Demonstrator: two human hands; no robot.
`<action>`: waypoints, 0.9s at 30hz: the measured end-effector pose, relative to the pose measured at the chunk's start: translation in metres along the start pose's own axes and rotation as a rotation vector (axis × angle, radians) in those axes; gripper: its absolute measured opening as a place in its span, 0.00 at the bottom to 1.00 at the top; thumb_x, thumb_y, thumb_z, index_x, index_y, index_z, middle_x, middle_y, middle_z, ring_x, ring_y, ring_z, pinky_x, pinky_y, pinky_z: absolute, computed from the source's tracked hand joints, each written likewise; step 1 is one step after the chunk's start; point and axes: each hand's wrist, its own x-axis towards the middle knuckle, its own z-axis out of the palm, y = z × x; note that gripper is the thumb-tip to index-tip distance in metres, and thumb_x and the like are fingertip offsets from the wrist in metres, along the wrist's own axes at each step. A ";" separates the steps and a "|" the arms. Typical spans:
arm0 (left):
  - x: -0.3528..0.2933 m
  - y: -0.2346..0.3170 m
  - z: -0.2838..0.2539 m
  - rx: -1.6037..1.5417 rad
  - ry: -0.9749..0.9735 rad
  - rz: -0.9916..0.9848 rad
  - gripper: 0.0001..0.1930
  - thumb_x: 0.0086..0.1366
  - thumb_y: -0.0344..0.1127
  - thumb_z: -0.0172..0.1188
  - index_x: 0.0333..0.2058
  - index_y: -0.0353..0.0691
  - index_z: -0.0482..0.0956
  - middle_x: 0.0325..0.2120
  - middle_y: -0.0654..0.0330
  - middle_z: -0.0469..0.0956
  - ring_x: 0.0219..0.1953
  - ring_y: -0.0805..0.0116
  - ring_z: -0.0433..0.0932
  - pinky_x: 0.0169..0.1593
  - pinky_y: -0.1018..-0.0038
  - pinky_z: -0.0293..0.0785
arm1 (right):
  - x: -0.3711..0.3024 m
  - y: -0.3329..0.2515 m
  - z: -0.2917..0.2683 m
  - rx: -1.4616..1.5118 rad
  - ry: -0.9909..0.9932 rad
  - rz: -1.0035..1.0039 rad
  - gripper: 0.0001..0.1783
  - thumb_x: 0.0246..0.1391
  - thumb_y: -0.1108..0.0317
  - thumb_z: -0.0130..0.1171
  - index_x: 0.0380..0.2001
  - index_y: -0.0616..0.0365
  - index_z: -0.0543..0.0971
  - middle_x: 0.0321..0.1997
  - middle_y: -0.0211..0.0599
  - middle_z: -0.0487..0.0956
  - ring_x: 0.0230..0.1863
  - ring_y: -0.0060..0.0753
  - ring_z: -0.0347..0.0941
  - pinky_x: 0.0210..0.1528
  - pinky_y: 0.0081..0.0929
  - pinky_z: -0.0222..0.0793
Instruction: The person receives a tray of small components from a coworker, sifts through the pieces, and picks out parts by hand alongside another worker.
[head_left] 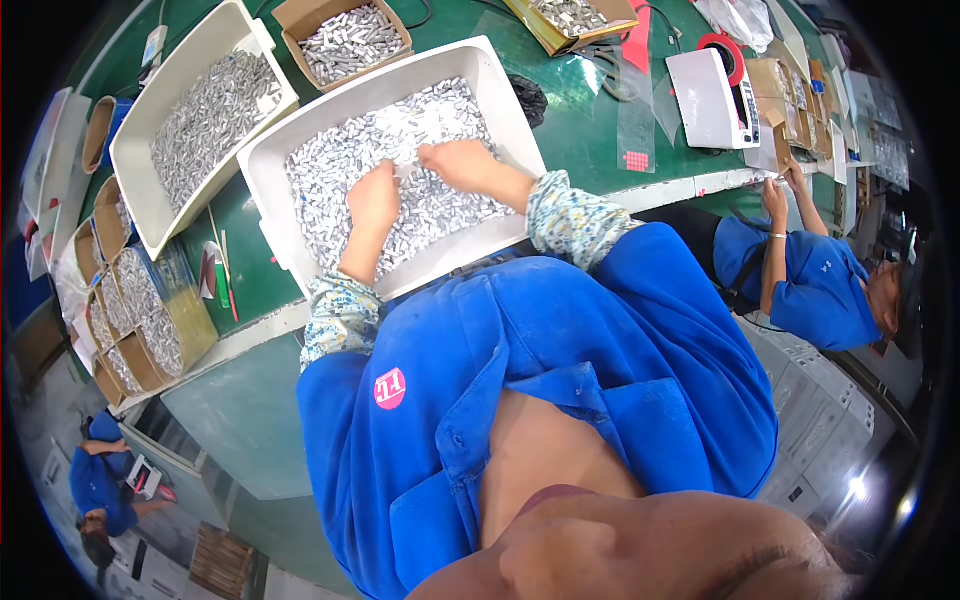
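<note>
"While both hands are over the white tray [507, 115], what is the left hand [374, 203] doing?"

"Its fingers are curled in and bunched together, above the small silvery pieces [425, 222]. I can't tell whether it pinches one."

"And the right hand [462, 166]?"

"Much the same: fingers folded, their tips pointing towards the left hand, with a narrow gap between the two. I can't see whether anything is caught in that grip either."

"Where are the pieces, exactly?"

"Spread thickly across the tray's floor, on all sides of the hands. More fill the cream tub [222, 28] just beside it on the left, and the cardboard box [300, 20] behind."

"Anything over to the right?"

"A white device with a red ring [700, 100] sits on the green table [590, 125], well apart from the tray."
</note>
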 end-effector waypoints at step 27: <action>-0.001 -0.008 0.002 -1.946 -0.166 -0.546 0.08 0.61 0.33 0.48 0.36 0.36 0.68 0.27 0.58 0.73 0.27 0.74 0.71 0.29 0.83 0.68 | 0.010 -0.017 -0.005 0.563 0.106 0.064 0.12 0.51 0.63 0.47 0.37 0.56 0.67 0.25 0.44 0.75 0.31 0.47 0.72 0.31 0.36 0.66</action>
